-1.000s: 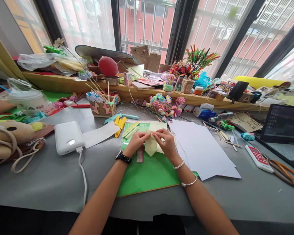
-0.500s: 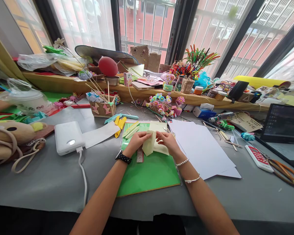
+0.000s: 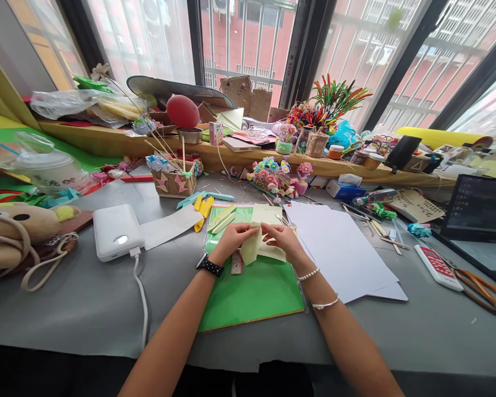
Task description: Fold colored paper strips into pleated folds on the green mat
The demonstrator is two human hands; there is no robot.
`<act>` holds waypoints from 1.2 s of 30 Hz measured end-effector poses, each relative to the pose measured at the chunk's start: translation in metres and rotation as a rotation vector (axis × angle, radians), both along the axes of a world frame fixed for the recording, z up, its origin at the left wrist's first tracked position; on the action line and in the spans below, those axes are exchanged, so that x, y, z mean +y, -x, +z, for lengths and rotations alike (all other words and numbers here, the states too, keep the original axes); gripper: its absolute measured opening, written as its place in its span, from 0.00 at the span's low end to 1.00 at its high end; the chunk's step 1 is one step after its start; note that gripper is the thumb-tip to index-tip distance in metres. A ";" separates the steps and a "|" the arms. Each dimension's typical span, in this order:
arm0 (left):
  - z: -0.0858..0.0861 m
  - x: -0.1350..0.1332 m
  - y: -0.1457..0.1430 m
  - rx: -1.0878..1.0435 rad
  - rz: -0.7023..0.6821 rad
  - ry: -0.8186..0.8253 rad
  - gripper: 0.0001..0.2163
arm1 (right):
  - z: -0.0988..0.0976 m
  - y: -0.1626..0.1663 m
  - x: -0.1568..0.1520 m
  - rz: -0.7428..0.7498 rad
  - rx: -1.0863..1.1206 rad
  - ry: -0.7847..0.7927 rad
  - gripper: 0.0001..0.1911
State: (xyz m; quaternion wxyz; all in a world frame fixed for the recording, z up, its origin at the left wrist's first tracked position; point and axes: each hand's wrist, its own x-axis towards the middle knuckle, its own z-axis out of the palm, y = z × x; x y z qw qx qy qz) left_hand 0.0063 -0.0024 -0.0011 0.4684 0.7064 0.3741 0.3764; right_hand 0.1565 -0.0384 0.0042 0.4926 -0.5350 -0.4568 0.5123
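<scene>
Between my two hands is a folded piece of pale yellow paper (image 3: 251, 251), raised above a green sheet (image 3: 250, 298). My left hand (image 3: 232, 241) pinches its upper left side between thumb and fingers. At the paper's upper right, my right hand (image 3: 284, 240) grips the edge with thumb and fingertips. More pale yellow paper (image 3: 268, 214) lies flat just behind and beneath my hands. A ruler (image 3: 237, 264) shows partly under the held paper, by my left wrist. Folded pale green strips (image 3: 223, 219) rest left of my hands.
White paper sheets (image 3: 339, 248) lie to the right, a white power bank (image 3: 118, 232) with a cable to the left. Beyond them stand a cardboard box (image 3: 176, 183) of sticks and a cluster of craft flowers (image 3: 273, 176). A calculator (image 3: 438, 267) and laptop (image 3: 479, 215) are far right.
The held paper has turned slightly, its lower end narrower, while my hands stay nearly in place. At the far left, a yellow and green sheet has come into view near another person's arm.
</scene>
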 end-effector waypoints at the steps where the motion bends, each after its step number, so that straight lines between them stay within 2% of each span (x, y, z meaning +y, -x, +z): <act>1: 0.000 0.000 0.000 0.003 0.005 -0.008 0.15 | 0.000 0.000 0.000 -0.007 -0.004 -0.001 0.18; 16: 0.003 -0.003 0.001 -0.054 -0.006 0.074 0.15 | -0.003 0.000 -0.001 0.019 -0.060 -0.055 0.15; 26: 0.004 -0.003 0.001 -0.046 -0.071 0.115 0.15 | -0.005 -0.001 0.001 0.038 -0.112 -0.098 0.15; 32: 0.001 -0.003 -0.001 -0.079 -0.122 0.193 0.16 | -0.006 -0.007 0.005 -0.040 -0.052 -0.111 0.15; 36: -0.002 0.000 -0.002 -0.015 -0.071 0.129 0.16 | -0.006 -0.009 0.006 -0.005 0.074 -0.081 0.15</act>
